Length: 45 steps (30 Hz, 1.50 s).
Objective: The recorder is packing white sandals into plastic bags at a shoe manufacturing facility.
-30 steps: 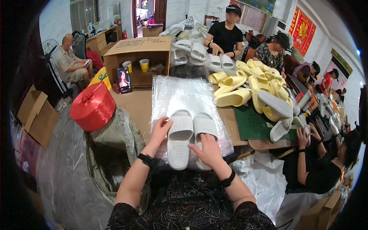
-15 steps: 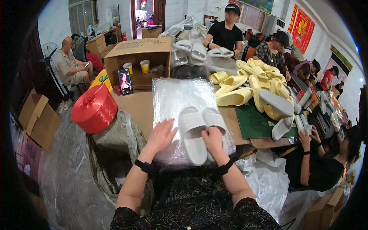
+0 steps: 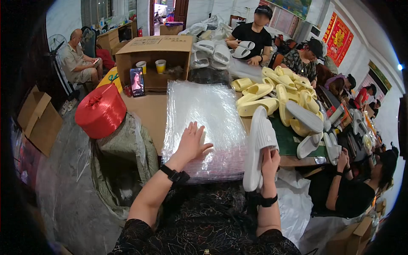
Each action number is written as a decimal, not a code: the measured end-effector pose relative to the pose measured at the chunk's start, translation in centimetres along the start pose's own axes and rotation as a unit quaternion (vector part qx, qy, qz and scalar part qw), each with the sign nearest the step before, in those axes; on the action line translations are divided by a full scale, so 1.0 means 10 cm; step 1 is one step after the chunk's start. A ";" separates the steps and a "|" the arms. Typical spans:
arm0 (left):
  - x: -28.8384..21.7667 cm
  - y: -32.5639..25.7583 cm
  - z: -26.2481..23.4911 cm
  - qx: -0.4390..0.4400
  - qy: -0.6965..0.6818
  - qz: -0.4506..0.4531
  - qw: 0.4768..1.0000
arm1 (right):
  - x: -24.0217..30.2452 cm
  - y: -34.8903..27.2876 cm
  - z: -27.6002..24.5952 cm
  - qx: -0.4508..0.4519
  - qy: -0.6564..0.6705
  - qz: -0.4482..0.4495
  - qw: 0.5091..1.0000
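My left hand (image 3: 193, 142) lies with fingers stretched on a stack of clear plastic bags (image 3: 204, 102) in front of me. To the right of that stack, my right hand (image 3: 270, 163) grips pale grey slippers (image 3: 253, 163) by the strap. They are tilted on edge, one sole facing left; a second slipper seems pressed behind the first and is mostly hidden. Beyond my right hand are a heap of yellow slippers (image 3: 257, 105) and a few loose grey slippers (image 3: 309, 145) on a green board (image 3: 282, 138).
An open cardboard box (image 3: 153, 46) holds yellow-and-white cups; a phone (image 3: 137, 82) leans before it. At left, a red roll of twine (image 3: 101, 111) rests on a sack (image 3: 123, 153). A co-worker (image 3: 250, 38) across the table holds slippers; another (image 3: 350, 187) sits at right.
My right hand has lifted the grey slippers off the bag stack, carried them right and turned them on edge. My left hand has shifted right onto the bags. Across the table, the co-worker has raised slippers.
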State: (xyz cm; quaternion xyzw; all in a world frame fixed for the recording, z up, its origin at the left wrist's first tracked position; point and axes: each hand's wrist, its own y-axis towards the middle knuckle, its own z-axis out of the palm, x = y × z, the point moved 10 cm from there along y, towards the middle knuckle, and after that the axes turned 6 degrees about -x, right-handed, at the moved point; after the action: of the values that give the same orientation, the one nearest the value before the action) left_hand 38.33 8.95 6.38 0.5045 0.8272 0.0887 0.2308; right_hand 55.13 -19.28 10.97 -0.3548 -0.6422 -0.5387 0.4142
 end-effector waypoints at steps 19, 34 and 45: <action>-0.21 -0.31 -0.10 -0.006 -0.141 0.047 0.989 | -0.12 -0.28 -0.66 -0.005 0.102 0.017 0.995; -0.01 -0.14 -0.22 0.057 -0.356 -0.189 0.913 | 1.00 -0.79 0.06 0.193 -0.266 -0.273 0.904; -0.23 -0.12 -0.44 0.037 -0.432 -0.086 0.897 | 0.51 -0.76 0.56 0.293 -0.349 -0.240 0.857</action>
State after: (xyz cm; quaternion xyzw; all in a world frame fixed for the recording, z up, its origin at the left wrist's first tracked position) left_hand 36.18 6.69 10.44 0.4280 0.6889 -0.1893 0.5535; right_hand 45.38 -15.01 12.14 -0.2168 -0.9380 -0.2490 0.1057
